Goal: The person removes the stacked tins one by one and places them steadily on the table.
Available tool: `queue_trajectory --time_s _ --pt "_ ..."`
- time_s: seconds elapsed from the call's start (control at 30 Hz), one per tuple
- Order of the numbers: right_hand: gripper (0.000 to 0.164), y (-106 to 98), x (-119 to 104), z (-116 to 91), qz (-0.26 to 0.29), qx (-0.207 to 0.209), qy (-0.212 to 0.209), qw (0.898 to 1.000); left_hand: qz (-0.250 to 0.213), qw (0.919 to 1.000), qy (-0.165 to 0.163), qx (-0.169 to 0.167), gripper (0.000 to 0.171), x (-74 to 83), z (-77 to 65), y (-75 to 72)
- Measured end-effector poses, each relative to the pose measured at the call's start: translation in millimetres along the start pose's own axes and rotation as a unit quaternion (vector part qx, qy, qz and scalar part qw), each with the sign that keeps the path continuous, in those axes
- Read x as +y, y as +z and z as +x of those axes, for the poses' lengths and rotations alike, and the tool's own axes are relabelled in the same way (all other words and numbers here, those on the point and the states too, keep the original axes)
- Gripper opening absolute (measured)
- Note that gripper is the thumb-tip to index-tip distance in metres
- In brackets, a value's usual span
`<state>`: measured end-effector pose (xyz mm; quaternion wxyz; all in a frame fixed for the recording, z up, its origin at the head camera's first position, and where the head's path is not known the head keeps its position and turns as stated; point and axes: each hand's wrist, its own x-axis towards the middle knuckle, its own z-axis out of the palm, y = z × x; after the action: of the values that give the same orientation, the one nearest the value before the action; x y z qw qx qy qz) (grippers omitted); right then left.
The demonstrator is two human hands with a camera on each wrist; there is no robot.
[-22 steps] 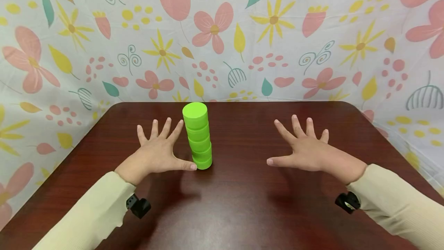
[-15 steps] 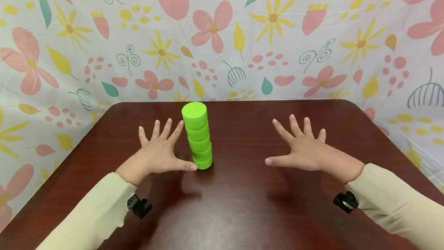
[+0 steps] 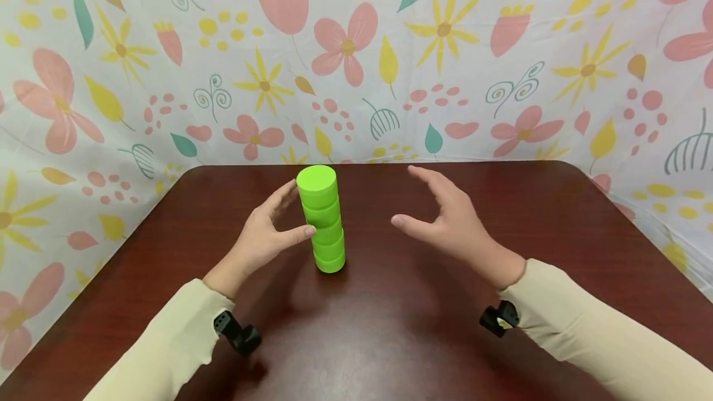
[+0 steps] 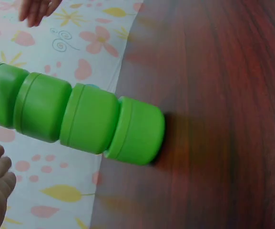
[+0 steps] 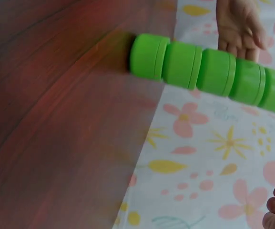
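Observation:
A tower of several bright green round lidded containers [image 3: 327, 231] stands on the dark wooden table, left of centre in the head view. Its pieces sit slightly out of line with each other. My left hand [image 3: 257, 237] is at the tower's left side, thumb tip overlapping the upper middle in the head view and fingers reaching behind. In the left wrist view the fingers lie apart from the containers [image 4: 89, 117]. To the right, my right hand [image 3: 459, 224] hovers with thumb and fingers spread in a C, holding nothing, a gap between it and the tower.
The brown table [image 3: 379, 327] has rounded far corners. A floral-print cloth [image 3: 356, 104] hangs right behind it and along both sides. Small black devices [image 3: 236, 333] are strapped under both sleeved wrists.
Both hands have turned from flat, spread fingers to cupped shapes. The left thumb has risen along the tower, and the right hand has moved left toward it. The tower stays put.

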<state>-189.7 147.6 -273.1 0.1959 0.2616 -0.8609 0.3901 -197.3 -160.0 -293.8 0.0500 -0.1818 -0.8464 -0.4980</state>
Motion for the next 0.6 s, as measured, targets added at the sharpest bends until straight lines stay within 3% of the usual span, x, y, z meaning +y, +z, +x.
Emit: queue_trajectory --time_s 0.1,0.23,0.4,0.6 --pt "0.069 12 -5 5 0.022 0.021 -0.028 0.999 -0.038 0.9991 0.015 0.013 0.074 -3.2 0.6 5.5" --pt "0.064 26 -11 12 0.054 0.042 -0.051 0.996 -0.072 0.9971 0.01 0.023 0.066 -4.3 -0.8 9.7" --pt "0.058 44 -17 19 0.098 0.054 -0.068 0.991 -0.103 0.9944 -0.004 0.023 0.061 -5.3 -2.4 13.1" --pt "0.055 58 -19 19 0.143 0.071 -0.076 0.984 -0.154 0.9878 0.005 0.024 0.057 -8.3 -1.3 20.7"
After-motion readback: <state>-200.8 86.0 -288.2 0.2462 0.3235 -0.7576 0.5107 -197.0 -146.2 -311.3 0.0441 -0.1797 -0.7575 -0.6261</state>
